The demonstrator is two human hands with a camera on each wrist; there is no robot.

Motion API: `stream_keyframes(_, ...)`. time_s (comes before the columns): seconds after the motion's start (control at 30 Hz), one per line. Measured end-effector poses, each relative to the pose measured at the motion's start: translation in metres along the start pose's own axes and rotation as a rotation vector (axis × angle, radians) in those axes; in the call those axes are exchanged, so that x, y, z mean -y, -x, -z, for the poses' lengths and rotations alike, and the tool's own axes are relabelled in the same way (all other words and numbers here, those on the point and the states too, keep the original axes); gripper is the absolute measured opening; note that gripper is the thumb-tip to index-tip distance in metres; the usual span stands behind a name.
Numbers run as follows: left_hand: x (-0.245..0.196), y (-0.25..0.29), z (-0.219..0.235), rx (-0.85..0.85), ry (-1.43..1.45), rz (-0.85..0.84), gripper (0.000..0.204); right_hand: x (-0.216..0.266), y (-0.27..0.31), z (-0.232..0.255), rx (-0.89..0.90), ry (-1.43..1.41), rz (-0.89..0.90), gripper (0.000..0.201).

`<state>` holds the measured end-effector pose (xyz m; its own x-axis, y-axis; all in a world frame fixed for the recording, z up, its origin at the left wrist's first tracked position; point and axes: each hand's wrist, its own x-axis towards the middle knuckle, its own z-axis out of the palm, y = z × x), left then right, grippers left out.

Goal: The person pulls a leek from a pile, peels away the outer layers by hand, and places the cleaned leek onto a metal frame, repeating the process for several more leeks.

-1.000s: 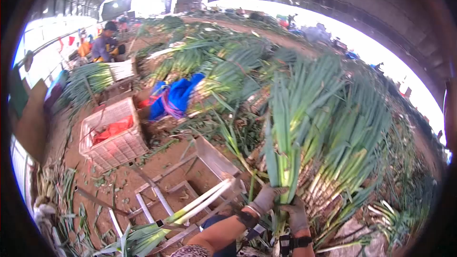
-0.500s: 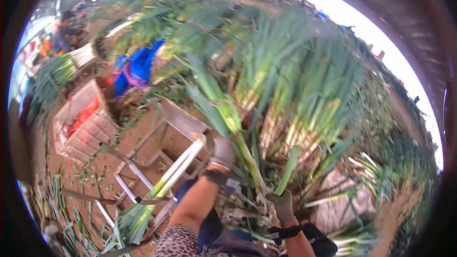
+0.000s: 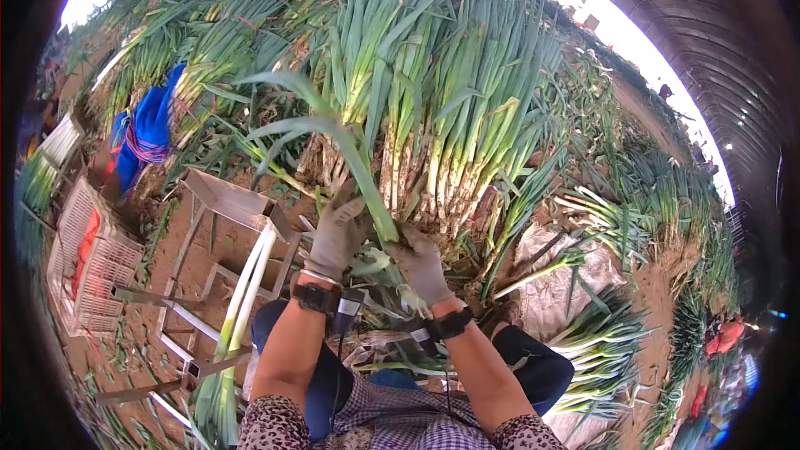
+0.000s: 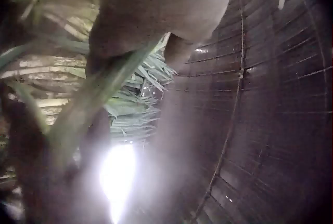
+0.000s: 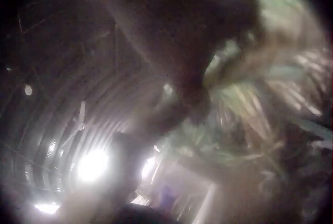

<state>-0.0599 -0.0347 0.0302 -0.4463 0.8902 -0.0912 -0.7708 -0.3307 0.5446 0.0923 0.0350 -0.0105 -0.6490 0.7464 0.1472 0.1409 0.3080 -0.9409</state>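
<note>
Before the heaped leek pile (image 3: 433,100), both gloved hands grip one leek (image 3: 367,192): left hand (image 3: 336,237), right hand (image 3: 421,265). No writing readable; wrist views blurred.

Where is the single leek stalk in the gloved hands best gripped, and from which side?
Low on the firm stem of the leek, just below where its leaves fan out, probably from the near side: the standing bundles block the far side. The left hand and right hand already meet there.
</note>
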Motion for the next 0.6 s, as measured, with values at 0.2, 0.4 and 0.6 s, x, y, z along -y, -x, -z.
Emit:
stream_keyframes(0.2,0.041,-0.023,0.027,-0.084,-0.082,0.099,0.035,-0.017,0.012,-0.001,-0.121,-0.319,-0.152,0.025)
stream_keyframes(0.4,0.046,-0.021,0.016,-0.085,-0.053,-0.028,0.039,-0.005,0.014,0.004,-0.166,-0.524,-0.214,0.018)
stream_keyframes(0.6,0.030,-0.024,0.012,-0.203,-0.160,0.009,0.027,-0.135,0.050,0.034,-0.006,-0.273,-0.299,0.032)
